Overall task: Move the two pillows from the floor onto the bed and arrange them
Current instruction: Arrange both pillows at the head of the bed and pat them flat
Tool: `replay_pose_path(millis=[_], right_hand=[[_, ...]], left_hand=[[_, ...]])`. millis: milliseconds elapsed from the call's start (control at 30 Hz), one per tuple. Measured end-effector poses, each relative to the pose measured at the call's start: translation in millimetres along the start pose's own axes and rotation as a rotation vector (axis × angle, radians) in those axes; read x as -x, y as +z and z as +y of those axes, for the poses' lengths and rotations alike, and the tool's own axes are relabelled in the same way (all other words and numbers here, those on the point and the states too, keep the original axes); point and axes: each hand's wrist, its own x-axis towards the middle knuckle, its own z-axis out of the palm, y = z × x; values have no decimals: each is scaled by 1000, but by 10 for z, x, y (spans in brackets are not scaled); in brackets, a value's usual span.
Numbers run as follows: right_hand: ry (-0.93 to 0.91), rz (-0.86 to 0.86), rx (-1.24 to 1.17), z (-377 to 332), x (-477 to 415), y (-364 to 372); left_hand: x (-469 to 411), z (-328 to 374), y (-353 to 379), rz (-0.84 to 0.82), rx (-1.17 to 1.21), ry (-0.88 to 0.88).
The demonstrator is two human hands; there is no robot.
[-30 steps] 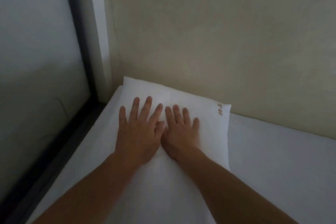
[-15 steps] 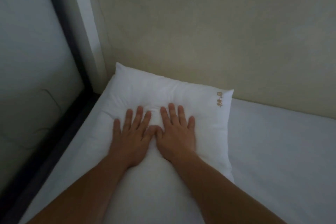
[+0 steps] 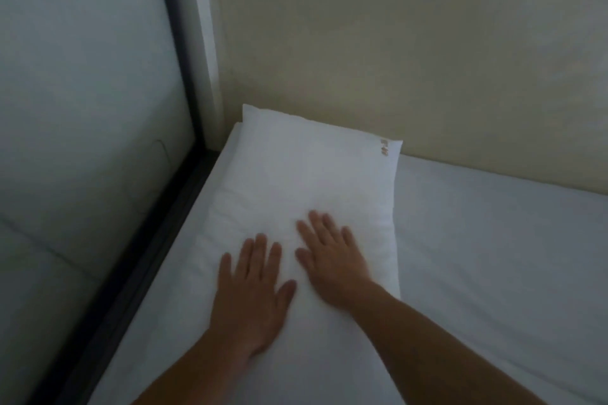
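Note:
A white pillow [image 3: 312,174] lies flat on the bed [image 3: 493,256] in the far left corner, its far edge against the wall. A small brown mark sits at its far right corner. My left hand [image 3: 253,293] rests palm down on the near part of the pillow, fingers spread. My right hand [image 3: 332,260] lies flat beside it, a little farther up the pillow, fingers apart. Neither hand grips anything. Only this one pillow is in view.
A beige wall [image 3: 411,43] runs behind the bed. On the left a dark frame [image 3: 158,240] borders the mattress, with a pale panel [image 3: 82,108] beyond it. White sheet stretches to the right of the pillow.
Both hands have slid back toward me along the pillow and moved apart. The pillow now looks flatter and lies closer to the wall.

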Motion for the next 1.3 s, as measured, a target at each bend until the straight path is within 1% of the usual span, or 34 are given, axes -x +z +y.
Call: replay_pose_path(millis=[33, 100, 133, 167, 200, 233, 267, 300, 333, 367, 400, 433, 533, 567, 600, 633, 733, 833, 933, 1067, 1167, 1233, 1300], right_hand=[[146, -16, 23, 156, 90, 34], [554, -53, -22, 487, 292, -46], [700, -53, -59, 620, 394, -137], [738, -21, -67, 683, 470, -207], [662, 35, -36, 635, 529, -219], [504, 117, -34, 474, 567, -207], [310, 181, -59, 240, 607, -168], [111, 196, -69, -18, 676, -96], [-73, 189, -43, -237, 771, 28], [-176, 142, 3, -384, 882, 157], [-148, 76, 28, -404, 992, 248], [-12, 43, 36, -283, 1087, 317], [574, -111, -23, 270, 1442, 264], [672, -141, -5, 367, 1582, 191], [681, -128, 28, 404, 1701, 121], [638, -105, 48, 372, 1787, 49], [504, -47, 13, 79, 1847, -137], [429, -5, -13, -225, 1812, -293], [374, 3, -24, -318, 1900, -443], [314, 24, 10, -110, 2129, -572], [289, 62, -29, 131, 2297, -557], [275, 95, -39, 396, 2449, -492], [254, 103, -3, 743, 2628, -411]], left_hand=[[188, -114, 99, -48, -38, -39], [496, -485, 169, -69, -81, -138], [598, -648, 134, -54, -69, -200], [651, -745, 61, -8, -48, -254], [671, -757, -26, 55, -28, -262], [654, -669, -109, 110, 7, -221], [618, -509, -183, 151, 46, -144], [597, -325, -212, 175, 72, -40], [598, -153, -190, 163, 75, 58], [638, -36, -129, 138, 64, 121], [725, 12, -48, 102, 36, 142], [831, -4, 43, 60, 13, 124], [1190, -157, 155, -20, 14, -38], [1253, -174, 116, -30, 35, -96], [1276, -151, 28, -38, 64, -145], [1279, -103, -53, -30, 94, -163], [1270, 97, -251, 13, 131, -78], [1282, 312, -374, 25, 153, -27], [1353, 588, -451, -7, 170, 33], [1496, 1081, -394, 29, 142, 69], [1586, 1367, -300, 30, 77, 57], [1652, 1537, -223, 77, 73, 74], [1793, 1763, -81, 147, 146, 136]])
